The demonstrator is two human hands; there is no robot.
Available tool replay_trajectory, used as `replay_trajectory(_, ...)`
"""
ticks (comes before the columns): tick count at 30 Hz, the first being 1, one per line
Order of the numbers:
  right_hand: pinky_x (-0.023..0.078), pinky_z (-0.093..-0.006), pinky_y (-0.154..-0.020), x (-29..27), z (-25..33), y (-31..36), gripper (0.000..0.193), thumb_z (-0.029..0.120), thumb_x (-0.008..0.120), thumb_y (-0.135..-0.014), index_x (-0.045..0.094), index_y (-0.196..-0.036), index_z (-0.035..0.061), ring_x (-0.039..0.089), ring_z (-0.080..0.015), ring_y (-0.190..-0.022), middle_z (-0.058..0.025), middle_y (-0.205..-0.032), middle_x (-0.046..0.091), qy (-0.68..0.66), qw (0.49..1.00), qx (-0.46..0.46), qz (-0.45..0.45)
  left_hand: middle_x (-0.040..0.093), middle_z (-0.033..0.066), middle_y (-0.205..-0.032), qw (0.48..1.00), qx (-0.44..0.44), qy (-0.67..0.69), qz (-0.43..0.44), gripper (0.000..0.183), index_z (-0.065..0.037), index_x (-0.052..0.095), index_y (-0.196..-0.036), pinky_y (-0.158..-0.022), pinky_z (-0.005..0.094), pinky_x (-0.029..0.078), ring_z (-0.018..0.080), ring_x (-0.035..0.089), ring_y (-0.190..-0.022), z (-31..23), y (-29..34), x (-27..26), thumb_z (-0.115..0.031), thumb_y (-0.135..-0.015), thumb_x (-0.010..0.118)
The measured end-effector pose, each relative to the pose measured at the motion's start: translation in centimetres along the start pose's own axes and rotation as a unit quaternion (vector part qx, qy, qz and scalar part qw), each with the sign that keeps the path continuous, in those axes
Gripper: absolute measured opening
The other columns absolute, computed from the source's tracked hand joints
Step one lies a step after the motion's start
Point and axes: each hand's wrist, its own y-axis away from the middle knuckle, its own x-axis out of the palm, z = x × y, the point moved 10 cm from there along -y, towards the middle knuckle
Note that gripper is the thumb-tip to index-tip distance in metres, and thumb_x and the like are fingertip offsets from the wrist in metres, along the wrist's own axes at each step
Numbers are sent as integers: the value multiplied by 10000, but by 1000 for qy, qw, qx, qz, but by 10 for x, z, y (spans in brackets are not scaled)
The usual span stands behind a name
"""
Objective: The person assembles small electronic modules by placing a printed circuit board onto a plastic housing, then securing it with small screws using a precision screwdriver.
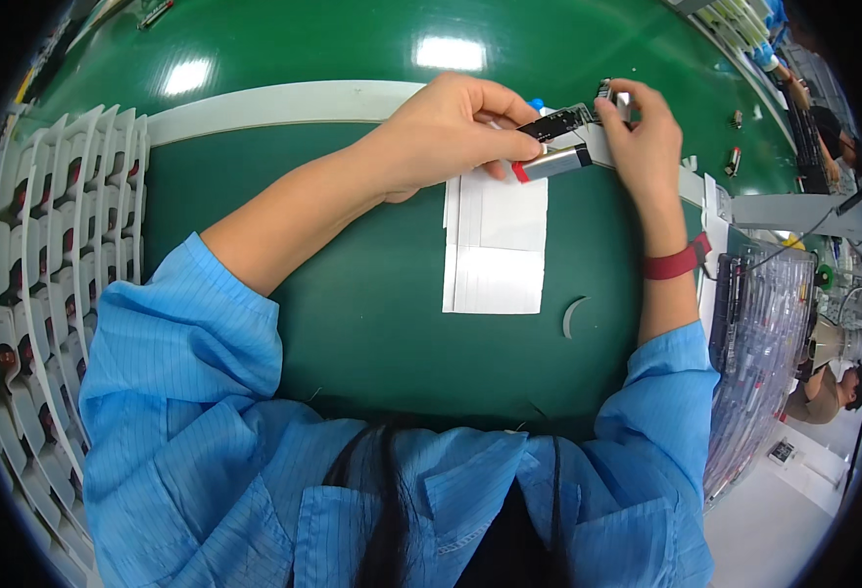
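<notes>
Above the far side of the green mat [372,323], my left hand [441,132] pinches a black circuit board [553,124] between thumb and fingers. Just under the board is a silver battery cell [556,164] with a red end and a black end, close to my left fingertips. Thin wires seem to run from the board's right end. My right hand [648,147], with a red band at the wrist, holds a small black part [605,90] between thumb and forefinger. Its fingers partly hide that part, and its exact kind is unclear.
Below my hands lies a white paper sheet [496,245], with a curved white strip [570,318] to its right. White compartment trays [64,235] stand at left, clear plastic trays [759,363] at right. A white rail [284,105] crosses behind. Other people are at far right.
</notes>
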Motion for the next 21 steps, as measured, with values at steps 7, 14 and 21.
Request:
replay_trajectory(7,471,-326,-752,5,-29,-2,362,217,670,-730,585,-1040,49,603,-229,-855,-123,-998,605,-45,997,67,-7,492,31,-937,908,306,-284,-26,224,-115,684,-874,-659,218,407,103,498,-808,-60,31,30,23,-714,609)
replay_trajectory(14,476,-311,-730,19,-67,1,393,240,675,-728,580,-1051,37,613,-177,-801,-95,-1030,607,-236,952,196,19,530,78,-899,914,316,-242,-74,194,-53,642,-861,-709,293,483,201,568,-812,-63,28,-2,37,-724,537)
replay_trajectory(21,468,-304,-692,10,-20,-11,330,244,646,-748,594,-1010,50,608,-204,-752,-84,-960,623,-3,999,39,-5,554,86,-915,861,223,-452,71,167,0,639,-853,-722,294,464,246,565,-828,-44,39,-11,17,-738,519)
